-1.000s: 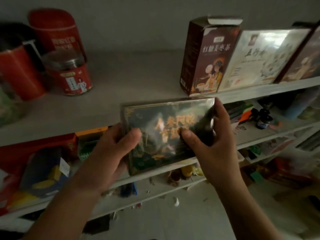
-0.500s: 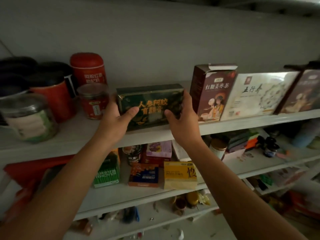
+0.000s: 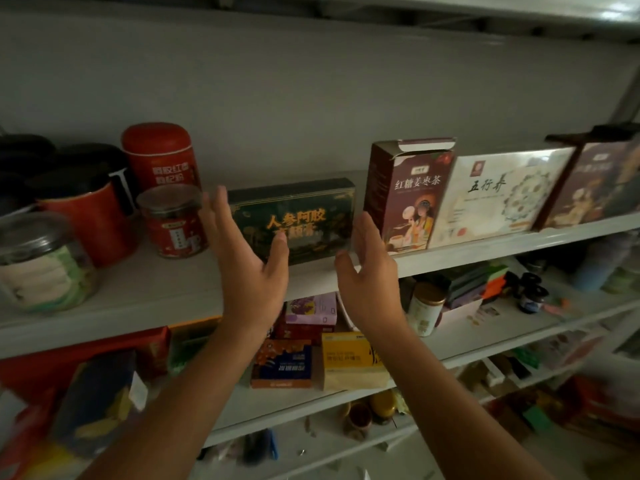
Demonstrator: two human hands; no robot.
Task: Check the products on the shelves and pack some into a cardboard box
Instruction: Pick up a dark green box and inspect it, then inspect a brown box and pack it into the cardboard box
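As judged from green box [image 3: 294, 216] standing between spread, empty left hand [image 3: 249, 271] and right hand [image 3: 370, 282]: checking underway, nothing packed, carton unseen.

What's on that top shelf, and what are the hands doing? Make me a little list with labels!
Shelf: white top shelf
Middle: dark green box, standing on its long edge
To its left: small red jar, with a red tin behind it
To its right: brown box, top flap open
Left hand: open, fingers straight, holding nothing
Right hand: open, holding nothing
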